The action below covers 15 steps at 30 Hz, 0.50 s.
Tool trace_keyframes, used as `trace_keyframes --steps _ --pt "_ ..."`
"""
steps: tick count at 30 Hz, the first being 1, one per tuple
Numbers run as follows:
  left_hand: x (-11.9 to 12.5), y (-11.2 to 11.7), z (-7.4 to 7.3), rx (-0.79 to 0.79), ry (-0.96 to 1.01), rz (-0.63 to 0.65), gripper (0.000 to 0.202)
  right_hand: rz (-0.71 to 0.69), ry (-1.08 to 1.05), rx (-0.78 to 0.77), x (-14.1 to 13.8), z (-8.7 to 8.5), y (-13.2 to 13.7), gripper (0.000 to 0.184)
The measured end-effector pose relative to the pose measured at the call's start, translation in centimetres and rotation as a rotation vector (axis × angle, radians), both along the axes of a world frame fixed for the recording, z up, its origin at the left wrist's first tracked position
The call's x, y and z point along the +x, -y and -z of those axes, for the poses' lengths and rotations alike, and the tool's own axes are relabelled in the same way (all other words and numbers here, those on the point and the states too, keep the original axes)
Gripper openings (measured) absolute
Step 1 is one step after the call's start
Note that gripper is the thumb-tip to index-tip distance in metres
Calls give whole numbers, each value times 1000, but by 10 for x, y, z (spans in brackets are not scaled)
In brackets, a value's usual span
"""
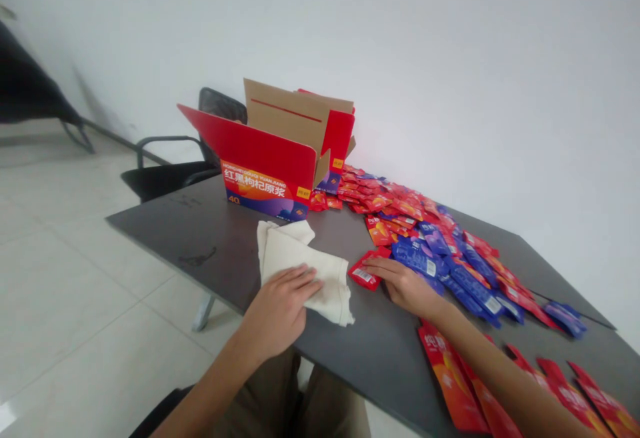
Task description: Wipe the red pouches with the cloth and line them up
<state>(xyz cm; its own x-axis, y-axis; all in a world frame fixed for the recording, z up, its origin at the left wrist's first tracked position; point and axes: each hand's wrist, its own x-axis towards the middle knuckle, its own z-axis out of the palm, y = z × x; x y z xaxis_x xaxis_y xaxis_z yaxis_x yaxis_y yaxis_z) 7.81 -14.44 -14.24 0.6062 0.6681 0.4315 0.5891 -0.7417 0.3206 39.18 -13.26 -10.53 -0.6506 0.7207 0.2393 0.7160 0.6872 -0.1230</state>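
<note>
- Two bare hands are at work on the grey table (220, 238): the left hand (286, 303) lies with fingers extended and nearly together on a folded cream cloth (287, 251), pressing rather than clutching it.
- The right hand (407, 286) has its fingertips on a red pouch (363, 279), which lies flat just beside the cloth; its thumb is hidden, so I cannot tell whether the pouch is pinched or only touched.
- Several red pouches (447, 375) lie in a row along the near edge, under and beyond the right forearm; judging by their neat spacing, this portion has been handled.
- Much seems left: a large loose heap of red sachets (400, 201) spreads along the wall side, with blue sachets (416, 256) mixed in nearer the right hand, all lying at odd angles.
- One goji puree carton (260, 188) stands beyond the cloth with its flaps raised, and a second carton (344, 135) stands behind it; their insides are hidden, so how full they are cannot be told.
- Overall, the work looks partway along, nearer its start.
</note>
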Motion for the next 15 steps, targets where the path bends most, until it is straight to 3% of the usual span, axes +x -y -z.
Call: trace_keyframes --steps 6,11,13,15 --pt "0 0 1 10 1 -11 61 -67 10 -28 5 1 44 56" --pt "-1 0 0 25 -5 -2 62 -132 166 -72 5 -14 52 62" --pt "-1 0 0 32 -3 0 62 -20 165 -53 12 -19 51 55" --pt "-1 0 1 35 1 -4 62 198 120 -66 17 -22 50 47"
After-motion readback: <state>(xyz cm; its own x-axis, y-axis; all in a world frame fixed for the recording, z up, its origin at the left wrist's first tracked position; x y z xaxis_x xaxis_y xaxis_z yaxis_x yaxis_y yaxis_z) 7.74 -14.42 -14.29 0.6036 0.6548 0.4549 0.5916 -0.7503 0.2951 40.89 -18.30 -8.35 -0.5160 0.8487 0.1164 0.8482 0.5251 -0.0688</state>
